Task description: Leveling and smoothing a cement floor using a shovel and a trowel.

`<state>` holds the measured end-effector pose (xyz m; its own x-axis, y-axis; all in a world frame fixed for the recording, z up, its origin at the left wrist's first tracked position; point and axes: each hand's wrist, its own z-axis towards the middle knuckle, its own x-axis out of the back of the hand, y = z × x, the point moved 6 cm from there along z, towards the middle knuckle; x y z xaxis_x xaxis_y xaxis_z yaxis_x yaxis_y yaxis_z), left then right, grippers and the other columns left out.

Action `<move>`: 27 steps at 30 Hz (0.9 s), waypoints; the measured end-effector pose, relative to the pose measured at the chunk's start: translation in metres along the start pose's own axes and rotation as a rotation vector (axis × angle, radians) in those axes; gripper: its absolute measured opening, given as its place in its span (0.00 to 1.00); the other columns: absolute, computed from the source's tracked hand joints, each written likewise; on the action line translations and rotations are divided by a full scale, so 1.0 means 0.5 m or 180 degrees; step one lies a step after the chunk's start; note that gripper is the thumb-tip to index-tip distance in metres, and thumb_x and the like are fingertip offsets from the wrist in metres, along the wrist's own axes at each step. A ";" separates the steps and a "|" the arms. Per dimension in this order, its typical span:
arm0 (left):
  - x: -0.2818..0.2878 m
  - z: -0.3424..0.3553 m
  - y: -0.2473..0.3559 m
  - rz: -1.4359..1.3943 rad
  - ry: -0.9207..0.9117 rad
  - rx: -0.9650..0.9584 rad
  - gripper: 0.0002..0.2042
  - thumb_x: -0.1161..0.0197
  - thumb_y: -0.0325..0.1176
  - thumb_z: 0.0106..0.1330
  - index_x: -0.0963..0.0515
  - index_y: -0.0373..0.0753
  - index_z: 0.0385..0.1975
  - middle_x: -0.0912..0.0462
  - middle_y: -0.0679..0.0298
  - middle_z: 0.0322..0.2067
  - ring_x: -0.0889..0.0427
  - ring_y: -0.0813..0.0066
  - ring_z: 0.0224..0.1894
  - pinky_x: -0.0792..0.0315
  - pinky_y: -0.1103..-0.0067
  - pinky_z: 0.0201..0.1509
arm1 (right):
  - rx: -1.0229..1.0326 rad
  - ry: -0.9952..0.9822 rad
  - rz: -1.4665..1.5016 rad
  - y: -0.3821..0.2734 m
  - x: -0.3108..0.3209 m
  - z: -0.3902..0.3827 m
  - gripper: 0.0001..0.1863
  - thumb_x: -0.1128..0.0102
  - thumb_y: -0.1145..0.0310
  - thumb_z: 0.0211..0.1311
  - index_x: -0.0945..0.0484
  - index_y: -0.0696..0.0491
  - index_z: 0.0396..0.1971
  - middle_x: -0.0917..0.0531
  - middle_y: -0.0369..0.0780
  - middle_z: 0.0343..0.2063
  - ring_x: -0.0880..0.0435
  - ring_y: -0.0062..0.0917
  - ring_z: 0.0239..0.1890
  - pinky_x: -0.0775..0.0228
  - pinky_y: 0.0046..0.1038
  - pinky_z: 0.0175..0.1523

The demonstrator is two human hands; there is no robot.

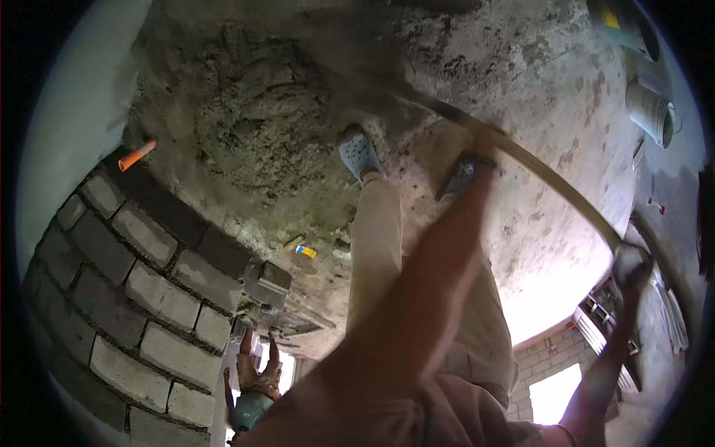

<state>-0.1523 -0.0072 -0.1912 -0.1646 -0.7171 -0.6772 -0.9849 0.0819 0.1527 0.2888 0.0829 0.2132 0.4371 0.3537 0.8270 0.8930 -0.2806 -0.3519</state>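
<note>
A shovel with a long pale wooden handle (555,173) slants across the floor from the upper middle down to the right. My left hand (485,139) is wrapped round the handle near its dark lower end. Farther right, my right hand (635,274) grips the upper end, partly blurred and in shadow. The blade is smeared by motion at the right edge of a heap of wet grey mortar (253,112). My feet, in grey clogs (359,151), stand on the stained floor between the heap and the handle.
A block wall (149,290) curves along the left, with an orange pipe (137,156) by its top corner. Buckets (650,113) stand at the far right. A yellow-and-blue package (306,251) and a loose block (269,284) lie left of my legs. Another person (255,384) is at lower left.
</note>
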 end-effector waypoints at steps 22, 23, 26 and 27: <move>0.115 -0.529 0.452 0.1557 0.3309 -0.0340 0.11 0.35 0.36 0.59 0.29 0.42 0.19 0.23 0.62 0.18 0.25 0.69 0.20 0.25 0.69 0.26 | 0.3502 -0.1897 0.0235 -0.473 -0.207 -0.305 0.19 0.26 0.60 0.32 0.32 0.46 0.14 0.28 0.34 0.20 0.25 0.30 0.27 0.33 0.39 0.51; 0.095 -0.520 0.386 0.1439 0.3153 -0.0388 0.11 0.34 0.37 0.58 0.28 0.41 0.21 0.22 0.60 0.19 0.25 0.67 0.20 0.25 0.66 0.27 | 0.3303 -0.1844 -0.0050 -0.401 -0.209 -0.310 0.19 0.26 0.60 0.32 0.32 0.46 0.13 0.27 0.35 0.19 0.24 0.30 0.27 0.33 0.36 0.51; 0.037 -0.453 0.226 0.0181 0.2063 -0.0378 0.13 0.29 0.39 0.54 0.27 0.43 0.19 0.23 0.61 0.19 0.23 0.64 0.20 0.25 0.66 0.25 | 0.2400 -0.1707 0.0410 -0.312 -0.129 -0.261 0.17 0.25 0.65 0.38 0.30 0.50 0.14 0.28 0.33 0.19 0.26 0.28 0.27 0.32 0.35 0.50; -0.018 -0.429 0.149 -0.0014 0.1953 -0.0239 0.13 0.30 0.39 0.56 0.28 0.44 0.21 0.26 0.63 0.17 0.24 0.63 0.20 0.25 0.65 0.28 | 0.1159 -0.1841 0.1055 -0.208 -0.071 -0.245 0.16 0.28 0.62 0.45 0.28 0.51 0.16 0.28 0.32 0.19 0.26 0.26 0.27 0.31 0.33 0.48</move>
<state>-0.2126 -0.1430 -0.0193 -0.0776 -0.9865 -0.1439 -0.9753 0.0452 0.2163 0.1670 -0.0099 0.2742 0.5858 0.7418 0.3263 0.6404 -0.1770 -0.7474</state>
